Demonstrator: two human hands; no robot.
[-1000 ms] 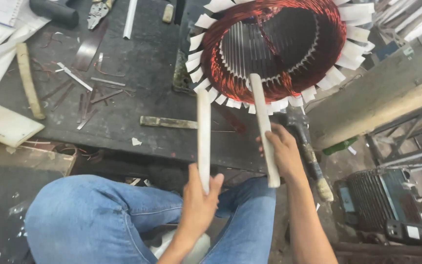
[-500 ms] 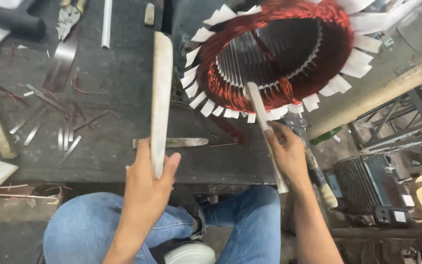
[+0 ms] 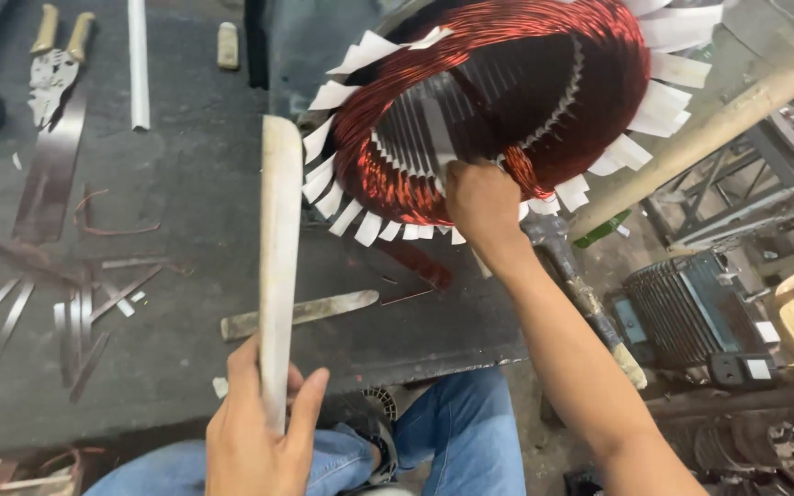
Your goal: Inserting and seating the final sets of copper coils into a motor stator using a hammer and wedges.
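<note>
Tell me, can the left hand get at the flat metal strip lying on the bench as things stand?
Probably not right away: the left hand is wrapped around a long pale stick, so its fingers are full. The flat metal strip lies bare on the dark bench just beyond, partly behind the stick, with nothing on top.

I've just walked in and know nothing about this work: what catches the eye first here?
The big ring of shiny red-copper wire windings, fringed with white paper strips, at upper centre, with the right hand pressed against its lower inner edge. Nearer, the left hand grips a long pale flat stick upright over the dark workbench.
</note>
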